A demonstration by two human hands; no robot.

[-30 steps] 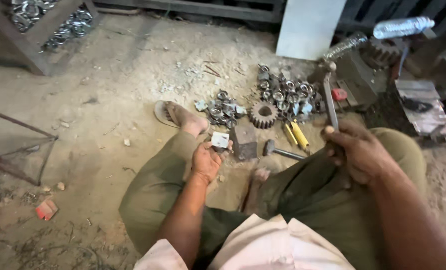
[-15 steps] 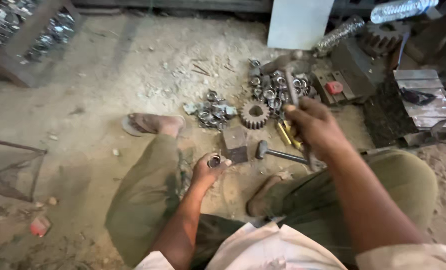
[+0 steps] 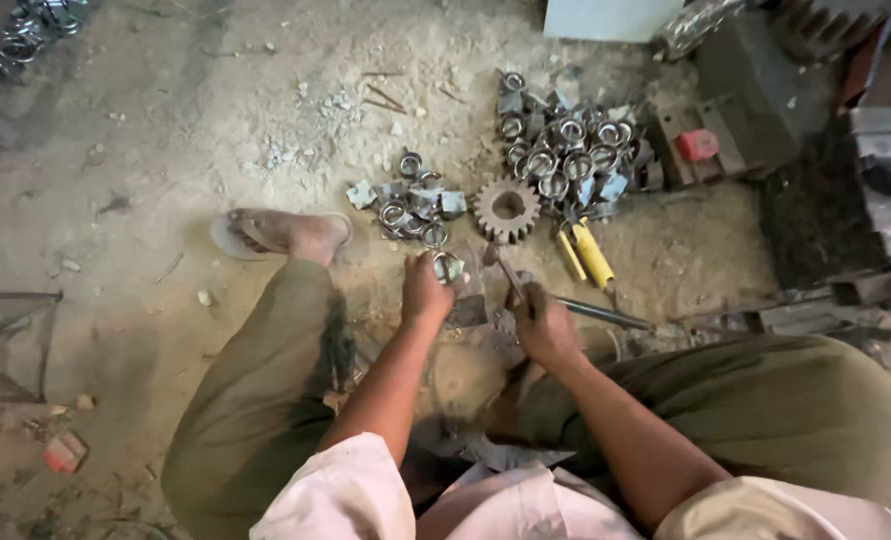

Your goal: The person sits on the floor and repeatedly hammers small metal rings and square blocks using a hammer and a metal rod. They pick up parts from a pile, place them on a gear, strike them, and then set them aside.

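- Dusty floor (image 3: 165, 130) under everything, and the person squats on it, olive trouser knees wide on either side of both hands
- Sandalled foot (image 3: 285, 232) planted out to the left of the left hand, well apart from it
- Big pile of metal rings (image 3: 565, 150) lies beyond the right hand, further from the person, with dark metal blocks to the pile's right
- Toothed gear wheel (image 3: 507, 208) lies flat just past both hands, between the two ring heaps
- Smaller heap of rings (image 3: 410, 205) sits just beyond the left hand, close to its fingertips
- Yellow-handled pliers (image 3: 585, 255) rest up and to the right of the right hand, near the big pile
- Hammer (image 3: 605, 315) lies on the ground just right of the right hand, its handle pointing away to the right
- Left hand (image 3: 425, 292): grip curled round a small metal ring piece (image 3: 447, 265), pinched at the fingertips and held down on a dark metal block (image 3: 470, 305) between the two hands
- Right hand (image 3: 543, 325): grip wrapped tight round a thin metal rod (image 3: 510, 275), which slants up and leftward out of the fist toward the ring piece; whether its tip touches the piece I cannot tell
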